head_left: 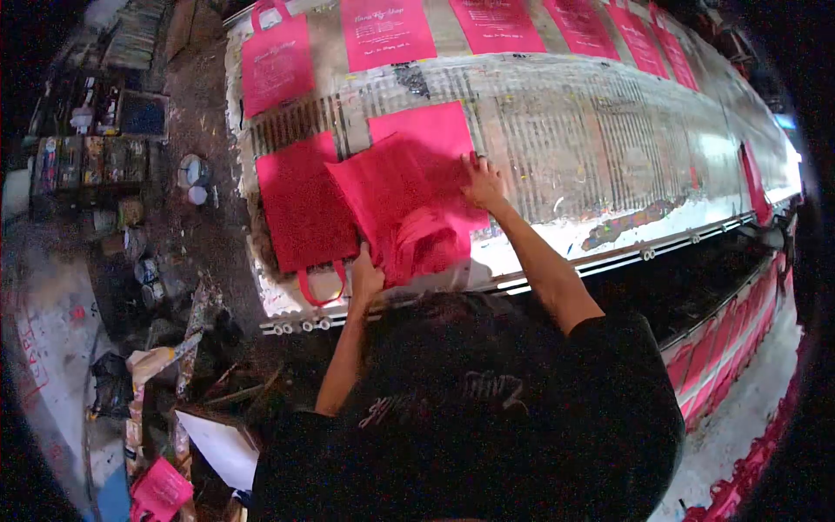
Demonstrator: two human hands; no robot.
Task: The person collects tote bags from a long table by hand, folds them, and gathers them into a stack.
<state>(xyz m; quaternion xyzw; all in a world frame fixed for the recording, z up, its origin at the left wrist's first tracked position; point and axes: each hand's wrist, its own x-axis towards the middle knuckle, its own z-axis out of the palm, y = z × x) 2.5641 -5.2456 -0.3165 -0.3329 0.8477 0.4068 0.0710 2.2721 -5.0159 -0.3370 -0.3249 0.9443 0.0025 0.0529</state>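
My left hand [367,277] is closed on the lower edge of a loose, rumpled bunch of pink tote bags [383,187], its handles bunched together. Flat under and beside that bunch lies a pink bag [430,122], its top part showing. My right hand [484,184] rests on this bag's right edge with the fingers spread. To the left, another plain pink tote bag [304,204] lies flat, its looped handle [322,300] hanging toward the table's front edge beside my left hand.
Printed pink bags [389,35] lie in a row along the far side of the long, stained table [565,157]. A rail [644,255] runs along its front edge. At right, a pink bag [755,183] lies near the edge. Buckets [193,171] stand on the floor at left.
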